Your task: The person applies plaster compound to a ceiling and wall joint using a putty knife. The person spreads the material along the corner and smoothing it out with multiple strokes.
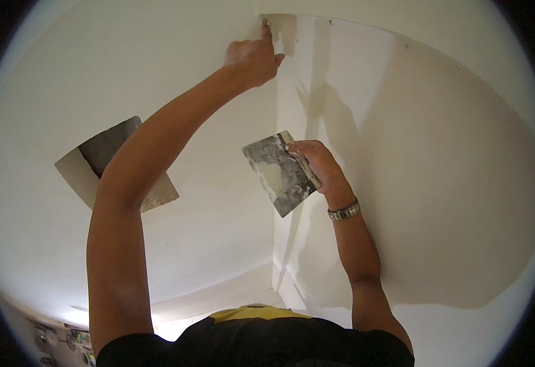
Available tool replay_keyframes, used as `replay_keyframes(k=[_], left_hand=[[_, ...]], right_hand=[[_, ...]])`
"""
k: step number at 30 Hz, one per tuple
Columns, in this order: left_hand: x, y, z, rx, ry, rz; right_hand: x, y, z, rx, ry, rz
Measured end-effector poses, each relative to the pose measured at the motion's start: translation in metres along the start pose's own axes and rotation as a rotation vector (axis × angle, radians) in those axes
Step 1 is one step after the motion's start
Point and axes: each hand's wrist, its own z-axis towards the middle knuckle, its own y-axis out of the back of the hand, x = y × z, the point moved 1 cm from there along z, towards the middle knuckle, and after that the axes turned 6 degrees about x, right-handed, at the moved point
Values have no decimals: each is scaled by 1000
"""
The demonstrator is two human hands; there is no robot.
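Note:
My left hand [252, 60] is raised to the top of the wall corner. Its index finger stretches up to the edge of the ceiling and its thumb points out to the side, while the other fingers look curled; nothing shows in it. Lower and to the right, my right hand [321, 162] grips a wide, flat putty blade [287, 192] by its back edge. Grey and smeared, the blade carries a patch of pale putty [269, 176] on its face. It is held tilted in front of the corner, apart from my left hand.
Two pale walls meet at a corner, the left wall [218, 214] and the right wall [451, 183], below a ceiling [390, 21]. Behind my left arm is a rectangular recess [105, 150] in the left wall. Small dark spots dot the upper right wall. Cluttered items [59, 339] lie at lower left.

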Motion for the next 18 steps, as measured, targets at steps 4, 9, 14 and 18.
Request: replay_keyframes(k=[4, 9, 14, 18], left_hand=[[5, -12, 13, -42, -40, 70], [0, -1, 5, -1, -57, 101], [3, -2, 10, -82, 4, 46], [3, -6, 11, -53, -68, 116]], right_hand=[[3, -10, 1, -4, -34, 4], [-1, 2, 1, -36, 1, -36], [5, -9, -2, -26, -54, -25], [3, -8, -2, -47, -45, -23]])
